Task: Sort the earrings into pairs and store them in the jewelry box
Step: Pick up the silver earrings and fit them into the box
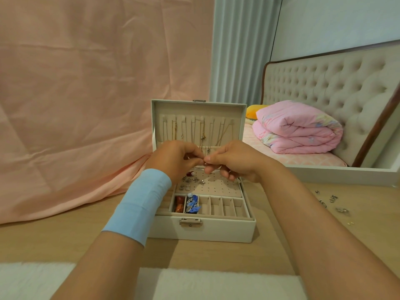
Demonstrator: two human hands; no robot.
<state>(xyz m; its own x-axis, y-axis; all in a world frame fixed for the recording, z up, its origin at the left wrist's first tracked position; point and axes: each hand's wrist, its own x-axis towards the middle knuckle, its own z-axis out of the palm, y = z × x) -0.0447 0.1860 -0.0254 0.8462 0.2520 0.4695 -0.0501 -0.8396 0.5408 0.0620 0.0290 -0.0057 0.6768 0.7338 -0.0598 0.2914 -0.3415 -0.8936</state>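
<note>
At frame centre, above the open box [216, 229]:

- Left hand [175, 158] and right hand [236, 162]: both are pinching, thumb against forefinger, and their tips are meeting on a small piece. The piece is hidden between them, probably an earring or its back.
- Step, as judged: one earring is being fitted or checked before going onto the panel [218, 185]. Sorting looks partly done.
- Stored earrings [188, 187]: small silvery studs are sitting on the panel's left half. The right half is showing only holes.
- Loose earrings [332, 200]: glinting metal bits are lying on the table [65, 239] at right of frame, well apart from the box.
- Next move, as judged: a fine push of the post into a hole beside its match, then a reach right for more.
- Box: pale, leather-like and rectangular, with a metal latch [190, 221] and a soft beige lining.
- Lid [164, 109]: upright, with thin chain necklaces [202, 135] hanging inside.
- Front slots: red pieces [179, 204] and blue pieces [192, 205] are filling the left two. The narrow slots to their right are showing bare lining.
- Table: smooth, light wood.
</note>
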